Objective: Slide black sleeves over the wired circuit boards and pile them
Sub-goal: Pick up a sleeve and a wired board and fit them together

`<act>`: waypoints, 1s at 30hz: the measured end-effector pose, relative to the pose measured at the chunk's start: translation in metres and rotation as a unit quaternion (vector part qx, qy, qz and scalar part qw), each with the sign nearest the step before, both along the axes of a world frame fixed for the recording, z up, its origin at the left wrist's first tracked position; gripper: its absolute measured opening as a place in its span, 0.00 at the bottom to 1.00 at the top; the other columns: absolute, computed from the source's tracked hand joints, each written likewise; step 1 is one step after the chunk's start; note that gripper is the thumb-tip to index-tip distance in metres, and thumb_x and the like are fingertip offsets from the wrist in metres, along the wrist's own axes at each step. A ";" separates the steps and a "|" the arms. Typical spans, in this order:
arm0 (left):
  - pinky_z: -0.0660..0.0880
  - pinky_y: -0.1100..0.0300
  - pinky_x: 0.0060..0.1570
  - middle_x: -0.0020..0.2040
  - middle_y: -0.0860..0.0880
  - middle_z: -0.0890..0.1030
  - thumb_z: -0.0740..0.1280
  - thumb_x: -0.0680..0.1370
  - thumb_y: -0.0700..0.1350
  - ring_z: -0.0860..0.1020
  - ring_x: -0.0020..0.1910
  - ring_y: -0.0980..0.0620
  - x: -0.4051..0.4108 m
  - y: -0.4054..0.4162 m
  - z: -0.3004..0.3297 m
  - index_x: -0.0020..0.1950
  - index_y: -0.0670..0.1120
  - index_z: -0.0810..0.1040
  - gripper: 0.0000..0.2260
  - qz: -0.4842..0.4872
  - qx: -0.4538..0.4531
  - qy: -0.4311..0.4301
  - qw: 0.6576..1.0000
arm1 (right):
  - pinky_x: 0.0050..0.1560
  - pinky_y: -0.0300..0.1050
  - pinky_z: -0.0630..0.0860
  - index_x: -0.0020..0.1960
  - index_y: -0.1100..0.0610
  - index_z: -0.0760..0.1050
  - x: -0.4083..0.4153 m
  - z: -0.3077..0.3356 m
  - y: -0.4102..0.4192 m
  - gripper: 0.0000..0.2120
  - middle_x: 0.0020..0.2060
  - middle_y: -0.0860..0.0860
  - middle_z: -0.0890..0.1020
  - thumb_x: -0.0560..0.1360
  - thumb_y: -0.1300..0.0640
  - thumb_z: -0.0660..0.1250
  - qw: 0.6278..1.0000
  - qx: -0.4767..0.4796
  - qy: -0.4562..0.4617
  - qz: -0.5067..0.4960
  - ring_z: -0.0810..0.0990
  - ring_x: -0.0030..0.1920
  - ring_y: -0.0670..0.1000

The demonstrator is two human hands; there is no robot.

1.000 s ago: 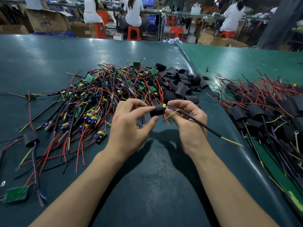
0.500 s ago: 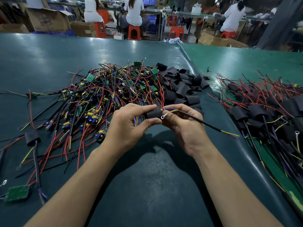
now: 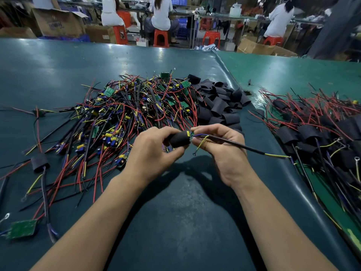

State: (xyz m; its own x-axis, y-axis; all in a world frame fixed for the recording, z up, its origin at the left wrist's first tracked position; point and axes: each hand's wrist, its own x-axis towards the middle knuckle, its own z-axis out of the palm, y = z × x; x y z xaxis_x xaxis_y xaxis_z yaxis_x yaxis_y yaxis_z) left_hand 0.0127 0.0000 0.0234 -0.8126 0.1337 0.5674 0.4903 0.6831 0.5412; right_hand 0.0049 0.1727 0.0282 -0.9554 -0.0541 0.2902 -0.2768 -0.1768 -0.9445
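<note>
The black sleeve (image 3: 178,139) now shows a green board edge (image 3: 190,134) poking out its right end — hidden half a second ago. Left hand (image 3: 154,153) fingers grip the sleeve; right hand (image 3: 220,147) fingers pinch the wires (image 3: 234,144), above the desk (image 3: 175,222). No legible writing.

The circuit board (image 3: 189,134) is being almost wholly covered by the black sleeve (image 3: 178,140); only a green sliver is being shown. The left hand (image 3: 154,153) fingertips are being hidden behind the sleeve. The finished pile (image 3: 320,137) is being cut off at the right edge. Component markings are possibly being lost to blur.
</note>
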 end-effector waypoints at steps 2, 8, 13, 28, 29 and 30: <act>0.70 0.53 0.42 0.37 0.48 0.78 0.69 0.69 0.49 0.74 0.39 0.45 0.000 0.001 -0.002 0.49 0.44 0.82 0.12 0.011 -0.038 -0.008 0.999 | 0.47 0.37 0.78 0.40 0.58 0.82 0.002 0.000 -0.001 0.12 0.39 0.51 0.86 0.68 0.75 0.72 1.000 0.009 0.007 0.004 0.84 0.44 0.47; 0.64 0.53 0.37 0.32 0.46 0.70 0.72 0.71 0.47 0.68 0.34 0.44 -0.002 0.001 -0.003 0.41 0.43 0.78 0.08 0.092 -0.104 0.012 0.990 | 0.49 0.39 0.80 0.41 0.60 0.82 0.007 -0.002 -0.012 0.10 0.38 0.51 0.86 0.67 0.73 0.74 0.999 0.030 0.014 0.017 0.84 0.42 0.47; 0.63 0.53 0.39 0.29 0.47 0.66 0.66 0.67 0.49 0.70 0.32 0.41 0.000 0.002 -0.001 0.34 0.43 0.75 0.09 0.122 -0.126 0.005 0.984 | 0.50 0.39 0.79 0.40 0.62 0.82 0.009 -0.004 -0.016 0.10 0.40 0.53 0.86 0.66 0.76 0.73 0.999 0.008 0.026 0.046 0.85 0.45 0.49; 0.63 0.54 0.38 0.26 0.51 0.66 0.69 0.66 0.47 0.64 0.31 0.48 0.008 0.005 0.004 0.34 0.44 0.75 0.07 0.147 -0.121 0.048 0.981 | 0.54 0.39 0.78 0.54 0.57 0.81 0.021 0.002 -0.023 0.14 0.47 0.51 0.86 0.72 0.72 0.71 0.994 0.075 0.073 0.029 0.85 0.49 0.48; 0.63 0.53 0.38 0.27 0.53 0.64 0.68 0.66 0.47 0.63 0.32 0.48 0.008 0.004 0.004 0.33 0.45 0.74 0.06 0.150 -0.111 0.048 0.981 | 0.53 0.38 0.79 0.54 0.56 0.82 0.022 0.001 -0.024 0.15 0.47 0.50 0.86 0.72 0.71 0.72 0.993 0.082 0.078 0.025 0.85 0.49 0.47; 0.63 0.52 0.39 0.27 0.55 0.62 0.68 0.65 0.47 0.63 0.32 0.48 0.008 0.003 0.005 0.33 0.47 0.71 0.07 0.152 -0.100 0.046 0.982 | 0.53 0.39 0.79 0.55 0.56 0.82 0.023 0.000 -0.025 0.15 0.47 0.50 0.86 0.72 0.71 0.72 0.992 0.098 0.081 0.022 0.85 0.48 0.47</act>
